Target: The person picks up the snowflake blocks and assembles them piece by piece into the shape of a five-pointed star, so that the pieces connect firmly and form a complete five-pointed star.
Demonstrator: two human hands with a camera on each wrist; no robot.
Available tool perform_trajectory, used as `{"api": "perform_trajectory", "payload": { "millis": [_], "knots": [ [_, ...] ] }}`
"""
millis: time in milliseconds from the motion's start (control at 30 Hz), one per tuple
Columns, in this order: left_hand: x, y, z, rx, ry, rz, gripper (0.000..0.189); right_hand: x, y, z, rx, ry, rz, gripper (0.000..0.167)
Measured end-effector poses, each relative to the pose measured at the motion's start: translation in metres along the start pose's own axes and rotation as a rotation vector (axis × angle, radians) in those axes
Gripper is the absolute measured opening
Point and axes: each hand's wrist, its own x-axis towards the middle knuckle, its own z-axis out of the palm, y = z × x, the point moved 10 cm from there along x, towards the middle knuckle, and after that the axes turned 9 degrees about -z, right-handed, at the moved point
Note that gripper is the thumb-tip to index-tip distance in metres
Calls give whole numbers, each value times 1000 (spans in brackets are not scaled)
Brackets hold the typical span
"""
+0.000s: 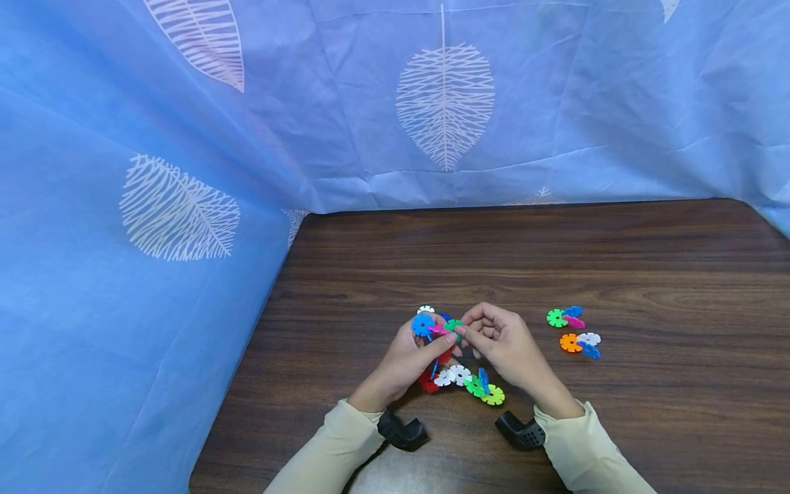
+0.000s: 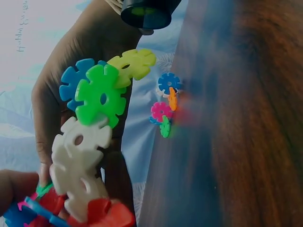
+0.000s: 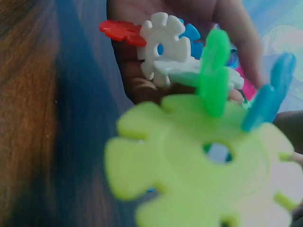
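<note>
A chain of slotted plastic flower discs, with white discs in its lower part, lies across my left hand. That hand grips the upper part, near a blue disc and a pink disc. With thumb and fingertips, my right hand pinches a green disc beside the pink one. The chain's loose end, a yellow-green disc, hangs toward the right wrist, joined to a green disc and a blue disc. Fingers hide some of the joints.
Two small disc clusters lie to the right on the dark wooden table: one with a green disc, one with an orange disc. A blue leaf-patterned cloth hangs behind and left of the table.
</note>
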Motion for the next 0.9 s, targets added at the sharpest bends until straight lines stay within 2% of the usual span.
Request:
{"api": "perform_trajectory", "payload": {
  "millis": [133,233,367,433,533,633,733,833,900],
  "knots": [
    [1,-3,-3,-4,31,-10,20,0,-4,-4,6,-27,-10,4],
    [1,-4,-5,-4,59,-24,27,-1,-13,-25,-54,-4,-58,6],
    [1,-5,-5,12,81,-45,26,-12,-21,-78,-323,87,-131,4],
    [1,-5,-7,16,104,-56,25,-21,-19,-103,-487,121,-136,6],
    [0,-5,-12,23,141,-69,23,-37,-11,-132,-662,137,-124,8],
    [0,-5,-16,30,164,-75,23,-47,-2,-148,-777,98,-103,10],
    [0,-6,-19,31,172,-82,23,-51,8,-154,-870,10,-82,15],
    [0,-9,-21,33,175,-92,23,-53,19,-156,-913,-69,-27,17],
    [-1,-10,-21,38,173,-102,22,-54,24,-157,-926,-94,4,17]
  ]
}}
